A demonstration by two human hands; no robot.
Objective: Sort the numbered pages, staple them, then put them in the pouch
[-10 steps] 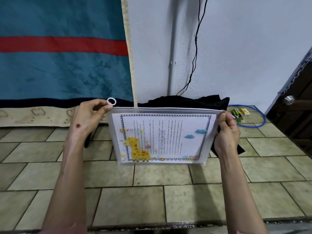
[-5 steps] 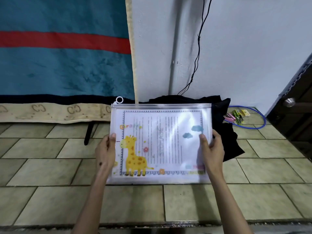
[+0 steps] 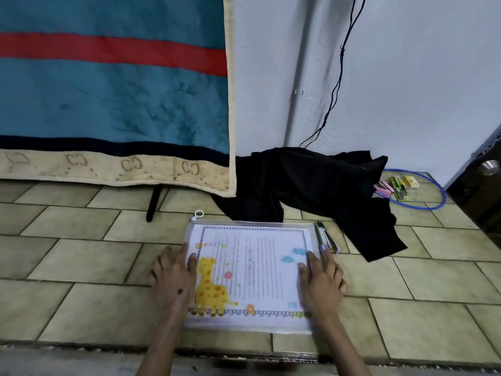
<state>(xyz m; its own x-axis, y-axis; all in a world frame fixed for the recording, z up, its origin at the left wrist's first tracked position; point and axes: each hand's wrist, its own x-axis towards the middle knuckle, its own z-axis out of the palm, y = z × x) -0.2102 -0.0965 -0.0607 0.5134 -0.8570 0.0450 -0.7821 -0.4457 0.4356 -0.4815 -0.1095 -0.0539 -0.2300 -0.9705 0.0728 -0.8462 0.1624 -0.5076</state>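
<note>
Pouch (image 3: 252, 275) lies flat on the tiled floor (image 3: 81, 256), long axis running left-right, zip edge on the far side, zip ring (image 3: 199, 213) just off its far-left corner. Pages (image 3: 254, 270) are inside it, giraffe print showing through the clear face.

Left hand (image 3: 173, 283) rests flat on the pouch's left edge, fingers straight, gripping nothing. Right hand (image 3: 321, 286) rests flat on the pouch's right edge, fingers likewise straight and holding nothing. Both palms sit partly on the pouch, partly on the floor beside it.

Stapler (image 3: 325, 237) lies on the floor touching or just beside the pouch's far-right corner, long axis pointing away from the person. The right hand's fingertips are nearest it; can't tell if they touch it. Black cloth (image 3: 311, 183) lies beyond the pouch against the wall.

Judgement: sort, staple and insert look done; the zip appears run shut, though the blur leaves that unsure. If a check is needed, the left hand is nearer the ring, and any pull would run along the pouch's long axis. Otherwise both hands just lift clear.
</note>
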